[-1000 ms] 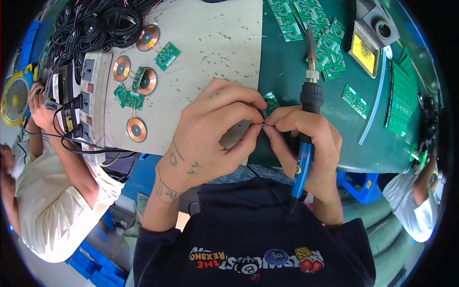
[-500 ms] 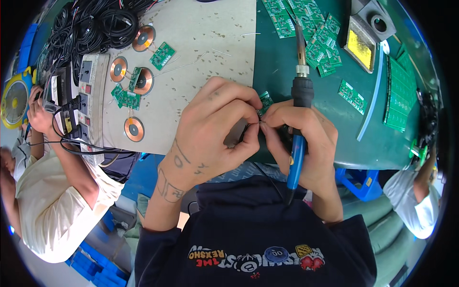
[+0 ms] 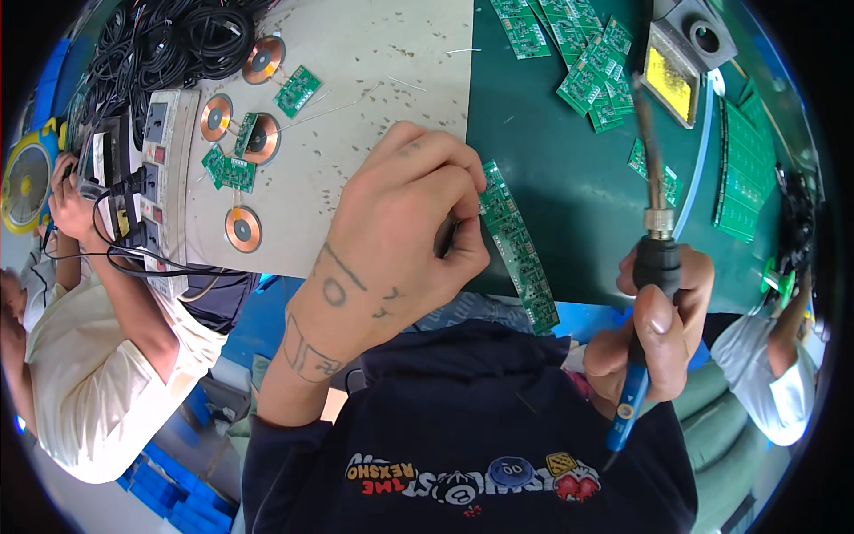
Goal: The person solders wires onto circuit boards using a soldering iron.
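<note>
My left hand [image 3: 405,218] is closed, its fingertips and thumb pinched at the left edge of a long green circuit board strip [image 3: 520,254]. The strip slants down toward me, its lower end reaching past the table's front edge. What lies inside the curl of my fingers is mostly hidden; a dark patch shows there. Off to the right, my right hand [image 3: 667,329] grips a soldering iron [image 3: 656,258] with a blue and black handle. Its metal tip points up and away from me, apart from the strip.
Copper coils [image 3: 243,230] and small green boards [image 3: 297,91] lie at the left, beside a power strip [image 3: 169,169] and black cables [image 3: 169,49]. More green boards [image 3: 598,67] are stacked at the far right, near a soldering iron stand with yellow sponge [image 3: 671,84]. A person [image 3: 107,356] sits at the left.
My right hand has moved right, away from my left hand, carrying the soldering iron. The circuit board strip, mostly covered before, now shows along its length.
</note>
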Demonstrator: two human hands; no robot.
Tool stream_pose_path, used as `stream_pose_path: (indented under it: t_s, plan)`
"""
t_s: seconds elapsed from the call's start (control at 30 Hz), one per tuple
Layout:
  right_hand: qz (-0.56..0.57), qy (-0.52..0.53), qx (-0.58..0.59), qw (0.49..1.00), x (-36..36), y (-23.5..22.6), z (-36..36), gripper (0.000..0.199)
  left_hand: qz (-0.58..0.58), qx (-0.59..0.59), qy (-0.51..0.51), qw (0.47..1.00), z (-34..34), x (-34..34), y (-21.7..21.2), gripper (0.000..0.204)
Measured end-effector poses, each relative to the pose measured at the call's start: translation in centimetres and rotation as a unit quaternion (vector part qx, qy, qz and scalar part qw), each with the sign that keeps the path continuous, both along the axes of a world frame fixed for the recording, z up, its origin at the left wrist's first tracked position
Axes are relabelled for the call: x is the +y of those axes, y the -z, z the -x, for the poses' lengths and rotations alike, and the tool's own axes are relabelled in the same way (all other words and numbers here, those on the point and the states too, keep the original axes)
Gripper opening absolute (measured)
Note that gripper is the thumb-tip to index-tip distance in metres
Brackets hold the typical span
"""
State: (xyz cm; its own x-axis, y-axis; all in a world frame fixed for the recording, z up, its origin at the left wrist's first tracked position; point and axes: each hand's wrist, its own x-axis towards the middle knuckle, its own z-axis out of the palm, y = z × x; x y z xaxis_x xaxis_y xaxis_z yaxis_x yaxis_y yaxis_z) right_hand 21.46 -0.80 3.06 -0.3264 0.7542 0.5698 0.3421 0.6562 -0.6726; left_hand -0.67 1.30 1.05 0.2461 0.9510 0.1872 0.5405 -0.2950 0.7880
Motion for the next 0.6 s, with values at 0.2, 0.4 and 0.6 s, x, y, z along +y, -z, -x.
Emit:
stream_pose_path:
  t_s: [0.2,0.4,0.6]
  plan:
    - [0.002,-0.030,-0.002,1.000,-1.2,1.1,-3.0,0.033,0.007,0.051,0.017,0.998,-0.1,0.5,-0.7,0.020]
    - [0.048,-0.001,0.004,0.999,-2.7,2.1,-2.9,0.029,0.006,0.088,0.017,0.996,-0.3,0.7,-1.2,0.019]
    - [0.091,-0.002,-0.014,0.996,-3.0,1.7,-2.2,0.030,0.026,0.097,0.029,0.995,-0.3,1.0,-1.4,0.019]
